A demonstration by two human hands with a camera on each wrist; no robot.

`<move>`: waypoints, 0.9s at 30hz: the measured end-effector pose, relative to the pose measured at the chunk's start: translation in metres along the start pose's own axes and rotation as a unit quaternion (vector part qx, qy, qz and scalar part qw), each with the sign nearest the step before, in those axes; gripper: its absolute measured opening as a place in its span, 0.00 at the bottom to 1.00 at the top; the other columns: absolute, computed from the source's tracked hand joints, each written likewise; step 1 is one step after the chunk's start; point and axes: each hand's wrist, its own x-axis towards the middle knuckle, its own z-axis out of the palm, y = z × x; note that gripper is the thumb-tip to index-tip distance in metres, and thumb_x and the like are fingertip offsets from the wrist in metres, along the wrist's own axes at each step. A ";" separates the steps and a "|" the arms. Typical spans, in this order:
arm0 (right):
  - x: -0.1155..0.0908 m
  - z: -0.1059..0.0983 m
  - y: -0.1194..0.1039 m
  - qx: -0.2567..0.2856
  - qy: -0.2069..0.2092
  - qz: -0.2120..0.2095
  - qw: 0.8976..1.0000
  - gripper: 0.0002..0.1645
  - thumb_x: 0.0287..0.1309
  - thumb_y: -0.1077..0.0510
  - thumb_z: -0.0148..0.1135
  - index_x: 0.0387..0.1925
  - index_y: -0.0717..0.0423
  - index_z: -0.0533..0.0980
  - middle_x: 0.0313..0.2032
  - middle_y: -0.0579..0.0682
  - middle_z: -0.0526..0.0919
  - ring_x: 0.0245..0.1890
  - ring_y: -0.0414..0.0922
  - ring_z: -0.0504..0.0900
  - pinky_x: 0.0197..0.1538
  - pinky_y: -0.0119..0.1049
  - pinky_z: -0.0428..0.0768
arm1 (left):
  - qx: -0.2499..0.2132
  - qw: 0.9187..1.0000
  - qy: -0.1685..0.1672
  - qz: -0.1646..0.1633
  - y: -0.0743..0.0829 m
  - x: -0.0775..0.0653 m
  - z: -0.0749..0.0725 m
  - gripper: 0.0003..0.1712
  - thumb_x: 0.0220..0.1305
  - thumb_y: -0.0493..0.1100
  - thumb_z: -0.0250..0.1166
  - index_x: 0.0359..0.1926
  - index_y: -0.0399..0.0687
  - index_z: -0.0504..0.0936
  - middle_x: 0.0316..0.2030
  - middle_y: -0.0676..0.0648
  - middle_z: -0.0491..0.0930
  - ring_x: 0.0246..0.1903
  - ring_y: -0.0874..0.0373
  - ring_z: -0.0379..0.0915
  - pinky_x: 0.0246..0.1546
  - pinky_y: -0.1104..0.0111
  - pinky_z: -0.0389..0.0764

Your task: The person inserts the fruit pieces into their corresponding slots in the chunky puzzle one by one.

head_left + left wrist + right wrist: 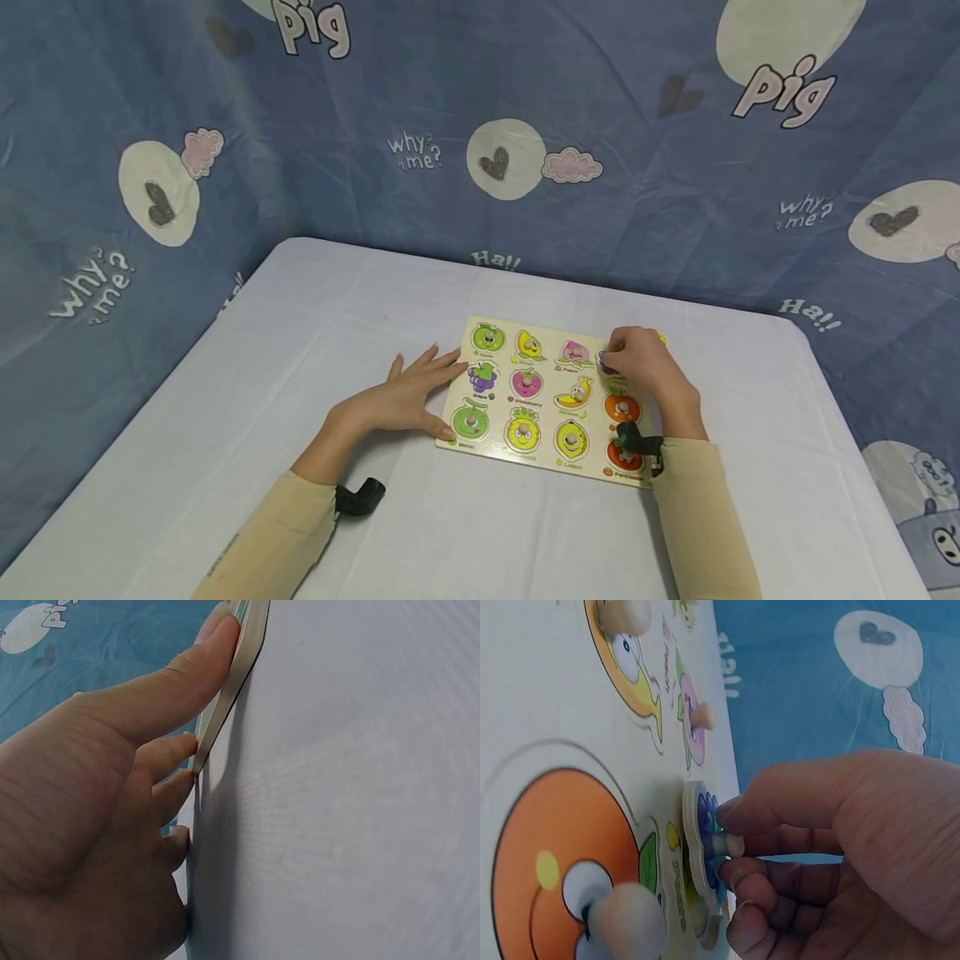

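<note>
A wooden fruit puzzle board [504, 465] lies on the table, its knobbed fruit pieces set in rows. My left hand [401, 398] rests at the board's left side, fingers spread, with thumb and fingertips against the edge [238, 675]. Over the far right corner, my right hand [647, 360] pinches a purple-blue grape-like puzzle piece [706, 840] by its wooden knob. That piece stands close over the board, tilted, and overlaps a yellow-green fruit in the right wrist view. An orange piece [555, 847] with a round knob is nearest below it.
A white cloth covers the table [420, 533]. Behind it hangs a blue patterned curtain [360, 200]. Dark wrist cameras, one on the left wrist [362, 497] and one on the right [636, 439], jut out; the right one hangs over the tomato-red persimmon piece [622, 458].
</note>
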 end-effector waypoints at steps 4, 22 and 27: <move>-0.001 0.003 -0.004 0.008 -0.004 -0.010 1.000 0.08 0.57 0.58 0.62 0.26 0.56 0.79 0.25 0.51 0.79 0.29 0.47 0.73 0.31 0.34 0.71 | 0.003 1.000 -0.001 -0.002 0.000 0.000 0.000 0.65 0.39 0.64 0.79 0.78 0.60 0.56 0.80 0.52 0.46 0.80 0.45 0.27 0.71 0.33 0.25; 0.002 0.012 -0.019 0.003 -0.046 -0.015 0.999 0.07 0.57 0.57 0.62 0.26 0.53 0.79 0.24 0.50 0.79 0.25 0.46 0.73 0.26 0.34 0.71 | 0.010 1.000 -0.003 -0.003 -0.004 0.002 0.001 0.66 0.40 0.65 0.79 0.78 0.62 0.54 0.80 0.53 0.44 0.80 0.47 0.26 0.72 0.34 0.24; 0.000 0.011 -0.025 0.000 -0.052 -0.015 0.999 0.07 0.57 0.56 0.62 0.26 0.52 0.80 0.25 0.50 0.79 0.27 0.47 0.74 0.28 0.35 0.72 | 0.008 1.000 -0.002 0.000 -0.003 0.002 0.001 0.66 0.40 0.65 0.78 0.78 0.60 0.55 0.80 0.53 0.45 0.80 0.46 0.26 0.71 0.33 0.25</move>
